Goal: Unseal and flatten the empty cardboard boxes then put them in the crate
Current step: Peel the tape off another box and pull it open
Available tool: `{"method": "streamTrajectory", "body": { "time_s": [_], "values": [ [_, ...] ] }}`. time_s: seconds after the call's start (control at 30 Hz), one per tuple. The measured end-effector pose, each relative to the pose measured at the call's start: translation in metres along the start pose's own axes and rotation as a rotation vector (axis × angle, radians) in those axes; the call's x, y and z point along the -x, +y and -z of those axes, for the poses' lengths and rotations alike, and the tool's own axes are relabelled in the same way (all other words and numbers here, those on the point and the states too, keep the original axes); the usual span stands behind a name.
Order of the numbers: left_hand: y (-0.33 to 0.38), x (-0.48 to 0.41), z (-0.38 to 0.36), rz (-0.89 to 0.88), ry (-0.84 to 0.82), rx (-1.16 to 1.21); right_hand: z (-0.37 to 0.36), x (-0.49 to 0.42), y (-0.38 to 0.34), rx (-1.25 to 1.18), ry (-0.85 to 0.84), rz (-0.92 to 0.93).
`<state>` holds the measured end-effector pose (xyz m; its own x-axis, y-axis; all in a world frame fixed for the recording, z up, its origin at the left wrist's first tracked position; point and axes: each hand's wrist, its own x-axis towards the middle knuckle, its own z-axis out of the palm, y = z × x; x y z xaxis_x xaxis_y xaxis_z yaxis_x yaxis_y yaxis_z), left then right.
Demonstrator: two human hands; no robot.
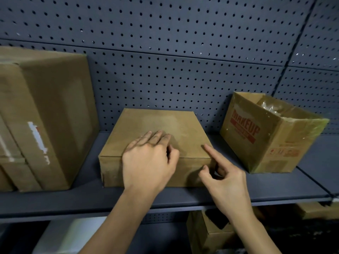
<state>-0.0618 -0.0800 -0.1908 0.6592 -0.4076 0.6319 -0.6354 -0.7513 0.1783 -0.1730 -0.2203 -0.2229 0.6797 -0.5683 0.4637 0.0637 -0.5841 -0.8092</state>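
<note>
A flat, closed brown cardboard box [161,123] lies on the dark grey shelf [91,197] in the middle of the view. My left hand [148,160] rests flat on the box's top near its front edge, fingers straight. To its right, my right hand [223,178] is at the box's front right corner: the index finger points onto the top edge, the thumb touches the front face, the other fingers are curled. No crate is in view.
A large taped brown box [42,116] stands at the left of the shelf. At the right stands an open box printed MAKEUP [271,136], tilted, with clear plastic inside. Grey pegboard [174,52] backs the shelf. More cardboard boxes [209,233] sit on the level below.
</note>
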Motion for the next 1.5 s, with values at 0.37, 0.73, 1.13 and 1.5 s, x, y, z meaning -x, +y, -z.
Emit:
{"method": "streamTrajectory", "body": {
  "time_s": [0.37, 0.73, 1.13, 1.5],
  "values": [
    [0.000, -0.001, -0.001, 0.007, -0.032, 0.000, 0.004, -0.001, -0.002, -0.080, -0.010, -0.005],
    [0.002, -0.001, 0.003, 0.006, -0.047, -0.010, 0.001, 0.001, -0.009, -0.045, 0.010, -0.021],
    [0.001, -0.001, 0.001, 0.009, -0.052, -0.006, -0.001, 0.001, -0.003, -0.037, 0.010, -0.018],
    [0.002, 0.000, 0.001, 0.005, -0.052, -0.002, -0.004, 0.000, 0.007, -0.068, 0.028, -0.035]
  ]
}}
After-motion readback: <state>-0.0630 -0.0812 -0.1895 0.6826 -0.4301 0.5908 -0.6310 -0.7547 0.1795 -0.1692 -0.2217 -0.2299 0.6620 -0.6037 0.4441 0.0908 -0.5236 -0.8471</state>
